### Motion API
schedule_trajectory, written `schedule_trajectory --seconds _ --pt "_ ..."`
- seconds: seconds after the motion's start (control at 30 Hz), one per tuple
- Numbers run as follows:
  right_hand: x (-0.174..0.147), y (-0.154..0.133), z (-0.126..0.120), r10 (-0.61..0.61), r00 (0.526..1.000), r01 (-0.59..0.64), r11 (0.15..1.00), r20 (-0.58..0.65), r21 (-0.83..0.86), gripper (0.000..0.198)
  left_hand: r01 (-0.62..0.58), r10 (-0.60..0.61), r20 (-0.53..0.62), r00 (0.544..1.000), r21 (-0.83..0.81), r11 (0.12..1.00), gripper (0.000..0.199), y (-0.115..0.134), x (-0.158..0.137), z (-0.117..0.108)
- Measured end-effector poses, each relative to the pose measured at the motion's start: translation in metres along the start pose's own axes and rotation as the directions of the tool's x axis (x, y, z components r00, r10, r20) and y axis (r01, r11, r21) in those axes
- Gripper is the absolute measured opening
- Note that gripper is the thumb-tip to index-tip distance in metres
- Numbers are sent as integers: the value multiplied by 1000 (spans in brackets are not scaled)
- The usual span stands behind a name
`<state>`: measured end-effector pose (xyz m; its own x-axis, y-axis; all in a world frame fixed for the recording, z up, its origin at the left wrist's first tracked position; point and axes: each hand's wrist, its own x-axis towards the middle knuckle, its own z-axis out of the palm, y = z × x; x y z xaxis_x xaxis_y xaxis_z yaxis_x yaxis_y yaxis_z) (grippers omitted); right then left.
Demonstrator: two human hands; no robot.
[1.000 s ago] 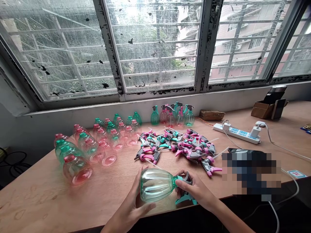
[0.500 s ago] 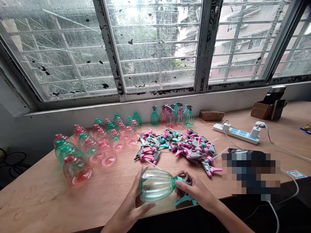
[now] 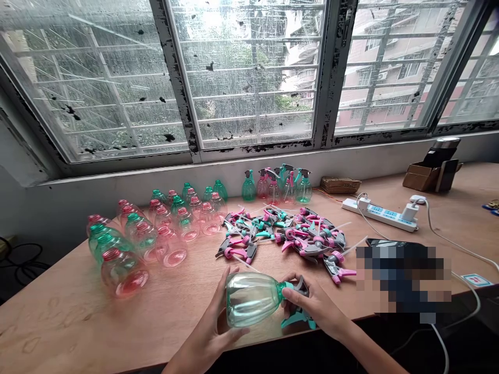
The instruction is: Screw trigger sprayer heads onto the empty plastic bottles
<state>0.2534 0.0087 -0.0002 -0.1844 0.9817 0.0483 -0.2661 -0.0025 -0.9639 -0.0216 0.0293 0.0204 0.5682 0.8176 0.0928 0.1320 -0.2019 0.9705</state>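
Observation:
A clear green spray bottle [image 3: 252, 300] lies sideways between my hands, just above the table's front edge. My left hand [image 3: 215, 317] cups its base, fingers behind and thumb below. At the neck, my right hand [image 3: 307, 304] grips the collar of a grey and teal spray head [image 3: 299, 318], which sits on the bottle mouth. How tightly the collar is seated I cannot tell. Beyond the hands lies a pile of pink, teal and grey spray heads [image 3: 307, 236] with white tubes. Headless pink and green bottles [image 3: 125, 275] stand to the left.
Several bottles with spray heads [image 3: 273, 187] stand by the window wall. A white power strip [image 3: 379, 214], its cables, a small cardboard box [image 3: 340, 185] and an open carton [image 3: 423, 176] holding dark items are on the right. A dark device [image 3: 393, 246], partly blurred out, lies near my right arm.
The bottle has shifted very slightly and rolled a little in my hands. Both hands keep nearly the same place and grip.

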Motion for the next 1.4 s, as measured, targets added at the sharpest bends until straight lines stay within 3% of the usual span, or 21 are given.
schedule_trajectory --seconds 0.1,0.3,0.57,0.7,0.97,1.13,1.4 --pt "0 1 0 -1 1000 1 1000 8 9 37 -22 22 26 999 16 1000 85 0 -1 -1" --pt "1 3 -1 -19 999 19 1000 31 -6 33 34 -35 19 999 26 999 102 0 -2 1" --pt "1 1 -1 -13 1000 13 1000 19 1 36 -11 10 29 1000 36 999 88 0 0 0" --pt "1 4 -2 -29 999 29 1000 29 -10 33 -3 2 23 1000 17 1000 96 1 0 0" --pt "1 2 0 -18 1000 18 1000 19 7 36 14 -14 16 1000 -6 1000 92 0 0 2" --pt "-1 1 0 -18 1000 18 1000 14 -2 37 39 -36 41 999 -74 997 104 5 0 3" --pt "1 3 0 -21 999 21 1000 24 15 34 24 -24 24 999 -12 1000 95 1 0 1"
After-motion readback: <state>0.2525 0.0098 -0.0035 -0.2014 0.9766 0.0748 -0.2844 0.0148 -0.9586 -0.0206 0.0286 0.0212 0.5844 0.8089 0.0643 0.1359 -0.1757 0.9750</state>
